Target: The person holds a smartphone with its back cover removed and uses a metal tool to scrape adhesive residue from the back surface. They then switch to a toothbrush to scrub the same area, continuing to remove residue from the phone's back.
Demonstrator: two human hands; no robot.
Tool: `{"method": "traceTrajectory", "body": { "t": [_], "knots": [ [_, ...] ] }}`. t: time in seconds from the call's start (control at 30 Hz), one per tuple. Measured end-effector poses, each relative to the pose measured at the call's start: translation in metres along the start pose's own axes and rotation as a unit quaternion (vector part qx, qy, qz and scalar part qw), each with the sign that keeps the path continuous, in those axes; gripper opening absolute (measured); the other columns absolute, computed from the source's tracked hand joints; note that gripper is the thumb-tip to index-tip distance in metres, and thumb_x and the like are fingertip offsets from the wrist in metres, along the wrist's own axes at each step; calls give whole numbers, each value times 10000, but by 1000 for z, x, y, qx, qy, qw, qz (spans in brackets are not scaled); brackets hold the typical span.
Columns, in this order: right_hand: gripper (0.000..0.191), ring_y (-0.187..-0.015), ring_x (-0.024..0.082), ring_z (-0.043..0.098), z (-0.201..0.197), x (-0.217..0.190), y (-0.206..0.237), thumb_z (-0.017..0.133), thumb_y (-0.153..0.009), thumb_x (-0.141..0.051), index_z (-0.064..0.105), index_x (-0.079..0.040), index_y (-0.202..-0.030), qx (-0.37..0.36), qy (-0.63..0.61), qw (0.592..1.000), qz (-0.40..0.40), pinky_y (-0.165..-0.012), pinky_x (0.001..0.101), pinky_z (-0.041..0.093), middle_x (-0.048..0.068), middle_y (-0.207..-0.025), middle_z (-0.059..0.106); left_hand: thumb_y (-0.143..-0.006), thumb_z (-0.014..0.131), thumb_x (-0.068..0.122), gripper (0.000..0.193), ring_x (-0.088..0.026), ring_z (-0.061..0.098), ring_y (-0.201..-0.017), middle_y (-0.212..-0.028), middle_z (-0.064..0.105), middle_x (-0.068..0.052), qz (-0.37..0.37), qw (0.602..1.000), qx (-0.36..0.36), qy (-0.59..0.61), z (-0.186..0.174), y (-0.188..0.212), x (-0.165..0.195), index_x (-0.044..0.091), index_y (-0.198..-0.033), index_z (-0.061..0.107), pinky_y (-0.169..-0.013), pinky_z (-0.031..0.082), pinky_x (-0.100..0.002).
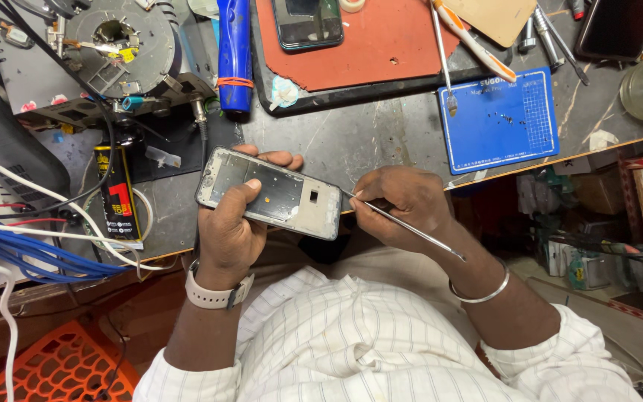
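Over a messy gray workbench, the left hand grips a phone frame flat so the right hand, pinching a thin metal tool, can poke its edge.

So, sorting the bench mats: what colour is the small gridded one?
Blue, the small gridded mat; the head view shows it.

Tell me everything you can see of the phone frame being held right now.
The phone frame is a flat, rounded-corner rectangle, silvery grey and metallic-looking, opened with its inner side up: a dark central panel with a small yellowish patch, and paler plates at both ends. It lies roughly level, tilted slightly down to the right, above the edge of the bench. The left hand grips it, thumb across the middle, fingers curled round the far edge. The tip of the thin metal tool in the right hand meets its right end.
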State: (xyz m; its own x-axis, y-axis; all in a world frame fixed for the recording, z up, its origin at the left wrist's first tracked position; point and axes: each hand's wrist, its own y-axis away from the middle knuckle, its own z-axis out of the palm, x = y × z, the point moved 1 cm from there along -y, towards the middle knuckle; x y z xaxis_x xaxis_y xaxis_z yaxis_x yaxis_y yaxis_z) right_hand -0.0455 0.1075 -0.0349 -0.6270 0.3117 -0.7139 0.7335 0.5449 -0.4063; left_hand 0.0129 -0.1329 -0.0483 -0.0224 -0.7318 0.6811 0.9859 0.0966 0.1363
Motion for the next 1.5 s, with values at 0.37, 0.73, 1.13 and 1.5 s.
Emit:
{"method": "traceTrajectory", "body": {
  "t": [0.37,0.73,1.13,1.5],
  "knots": [
    [128,-691,198,725,3,-8,-5,815,-833,-9,688,-16,-822,-4,-3,1000,9,-599,298,548,121,-872,754,-910,379,-63,414,-463,614,-1267,-1253,623,-297,-35,999,21,4,0,0,2,-1,-1318,409,-1036,571,-564],
    [114,-759,227,737,11,-17,-30,808,-847,-35,695,-26,-840,-35,-2,999,-38,-654,321,571,105,-916,759,-903,410,-67,384,-466,641,-1231,-1233,637,-330,-42,999,28,-12,0,-4,5,-19,-1283,442,-1019,582,-563],
    [100,-803,262,742,-1,-21,-18,796,-832,-53,702,-32,-856,-52,41,996,-60,-707,358,587,105,-912,750,-885,430,-73,393,-477,646,-1216,-1220,643,-339,-35,998,44,10,3,-1,2,-37,-1275,456,-1040,567,-573],
    [109,-777,261,736,-1,-24,-14,797,-839,-54,692,-29,-851,-54,25,998,-33,-670,348,579,103,-920,752,-888,430,-70,372,-468,656,-1192,-1212,651,-335,-46,998,41,8,2,-2,5,-42,-1258,460,-1010,583,-559]
  ]
}}
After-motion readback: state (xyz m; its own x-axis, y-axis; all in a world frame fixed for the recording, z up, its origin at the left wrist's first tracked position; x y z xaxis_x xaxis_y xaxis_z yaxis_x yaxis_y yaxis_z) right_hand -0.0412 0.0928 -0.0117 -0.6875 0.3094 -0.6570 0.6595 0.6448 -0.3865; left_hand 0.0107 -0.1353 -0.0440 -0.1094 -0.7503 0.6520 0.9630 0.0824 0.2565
